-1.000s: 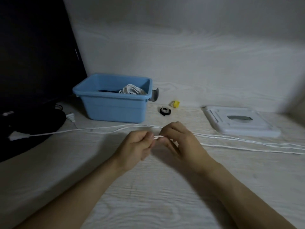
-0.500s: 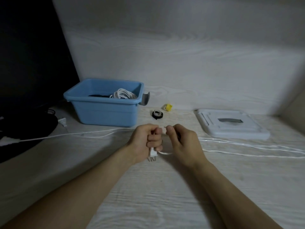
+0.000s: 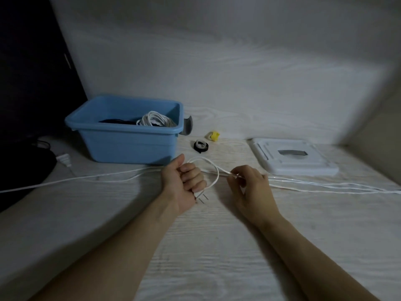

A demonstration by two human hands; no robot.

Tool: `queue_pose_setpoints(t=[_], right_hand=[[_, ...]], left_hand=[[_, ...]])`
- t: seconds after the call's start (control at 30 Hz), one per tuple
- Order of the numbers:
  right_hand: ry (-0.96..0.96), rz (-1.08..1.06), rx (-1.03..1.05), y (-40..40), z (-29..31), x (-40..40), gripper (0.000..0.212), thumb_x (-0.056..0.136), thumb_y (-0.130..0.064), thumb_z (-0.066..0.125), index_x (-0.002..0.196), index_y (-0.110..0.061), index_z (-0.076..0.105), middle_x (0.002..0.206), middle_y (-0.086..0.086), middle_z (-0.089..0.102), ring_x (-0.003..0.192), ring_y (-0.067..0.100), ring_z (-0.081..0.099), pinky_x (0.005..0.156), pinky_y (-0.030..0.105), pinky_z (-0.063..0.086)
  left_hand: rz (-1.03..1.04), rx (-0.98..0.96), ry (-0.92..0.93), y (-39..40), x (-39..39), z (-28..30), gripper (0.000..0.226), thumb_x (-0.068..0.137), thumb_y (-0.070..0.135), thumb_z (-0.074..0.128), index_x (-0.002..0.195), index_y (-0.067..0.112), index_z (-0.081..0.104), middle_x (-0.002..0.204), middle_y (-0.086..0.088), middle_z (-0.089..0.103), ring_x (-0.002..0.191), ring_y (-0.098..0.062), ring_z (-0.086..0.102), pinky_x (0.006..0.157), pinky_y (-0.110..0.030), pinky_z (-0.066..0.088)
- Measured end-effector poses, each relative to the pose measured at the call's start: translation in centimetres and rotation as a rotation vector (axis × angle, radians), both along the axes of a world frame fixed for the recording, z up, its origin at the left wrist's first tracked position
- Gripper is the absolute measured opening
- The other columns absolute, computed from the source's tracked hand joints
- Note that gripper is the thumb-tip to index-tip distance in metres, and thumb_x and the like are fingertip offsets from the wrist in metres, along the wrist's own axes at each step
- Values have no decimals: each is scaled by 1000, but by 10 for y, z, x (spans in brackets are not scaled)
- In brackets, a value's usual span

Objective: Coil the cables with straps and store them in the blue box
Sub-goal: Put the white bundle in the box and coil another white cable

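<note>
Left hand grips a white power cable looped above its fist.
Right hand pinches the strands just beside; plug prongs jut below.

A pale wood-grain bench meets a wall of the same grain. A white lid with a grey slot lies flat at the right. A small yellow piece sits near the wall. A grey curved object stands by it. Something dark and rounded sits far left, below a black panel.
</note>
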State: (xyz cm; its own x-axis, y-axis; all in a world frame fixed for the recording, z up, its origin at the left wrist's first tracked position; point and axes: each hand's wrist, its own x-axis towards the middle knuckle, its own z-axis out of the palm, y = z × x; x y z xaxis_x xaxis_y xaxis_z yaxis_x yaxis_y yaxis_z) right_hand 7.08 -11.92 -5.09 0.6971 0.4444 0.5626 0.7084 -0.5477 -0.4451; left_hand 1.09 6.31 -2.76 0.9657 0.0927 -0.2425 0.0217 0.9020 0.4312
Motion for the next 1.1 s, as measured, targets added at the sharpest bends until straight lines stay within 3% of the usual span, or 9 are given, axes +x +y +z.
queue_pose_setpoints(t=[0.23, 0.33, 0.43, 0.57, 0.67, 0.83, 0.93, 1.0, 1.1], right_hand=[[23, 58, -22, -1, -1, -11, 6, 97, -21, 58, 100, -16, 60, 90, -2, 65, 76, 18, 59, 66, 38, 49], [-13, 51, -82, -1, -1, -12, 4, 94, -14, 63, 96, -18, 63, 87, -5, 64, 70, 15, 58, 60, 38, 49], [9, 42, -124, 0, 0, -12, 7, 92, -14, 65, 94, -21, 64, 81, -5, 62, 63, 14, 55, 57, 36, 49], [107, -47, -29, 6, 5, -16, 9, 93, -18, 64, 102, -20, 63, 70, -10, 59, 58, 9, 53, 54, 26, 35], [163, -1, 68, 23, 10, -23, 21, 93, -32, 56, 105, -15, 61, 63, -3, 64, 57, 14, 55, 50, 28, 34], [164, 37, -23, 31, 12, -23, 24, 87, -35, 54, 102, -22, 67, 80, -1, 71, 69, 22, 65, 59, 33, 49], [110, 28, -126, 22, 10, -23, 35, 87, -38, 46, 109, -22, 68, 89, 1, 68, 80, 27, 64, 74, 39, 51], [52, 37, -192, 17, 6, -28, 29, 84, -28, 52, 104, -18, 71, 87, 6, 62, 79, 31, 59, 71, 39, 49], [38, 162, -242, 18, 0, -37, 21, 80, -10, 61, 97, -11, 73, 86, 8, 51, 76, 32, 53, 63, 36, 45]], left_hand=[[18, 5, 10, -5, -6, -1, 44, 100, 38, 36, 61, 16, 42, 50, 4, 26, 39, -10, 20, 41, -24, 24], [-21, -8, 35, -2, -6, 0, 26, 95, 21, 38, 72, 15, 47, 54, 6, 27, 40, -9, 23, 42, -24, 29], [-65, -45, 31, -1, -5, 1, 14, 89, 13, 42, 80, 14, 53, 58, 8, 29, 43, -8, 26, 47, -22, 33], [-90, 3, -72, -4, -1, 1, 19, 88, -2, 44, 98, 4, 59, 75, 0, 51, 55, -9, 49, 65, -26, 52], [-100, -29, -159, 0, 0, 4, 19, 78, -9, 54, 90, 6, 57, 83, -4, 58, 52, -7, 46, 59, -22, 50], [190, 16, -98, 9, 5, 19, 24, 73, -11, 46, 74, 13, 45, 79, -3, 55, 47, -6, 39, 49, -18, 42], [390, 136, -74, 12, -2, 33, 25, 68, -11, 43, 74, 12, 45, 77, -4, 55, 57, -10, 49, 60, -22, 48], [496, 184, -92, 10, -6, 37, 29, 66, -15, 43, 76, 11, 46, 78, -5, 56, 66, -14, 55, 67, -26, 50], [630, 509, -82, -2, -6, 32, 42, 74, -30, 37, 84, 10, 46, 81, -7, 57, 71, -17, 62, 73, -28, 55]])
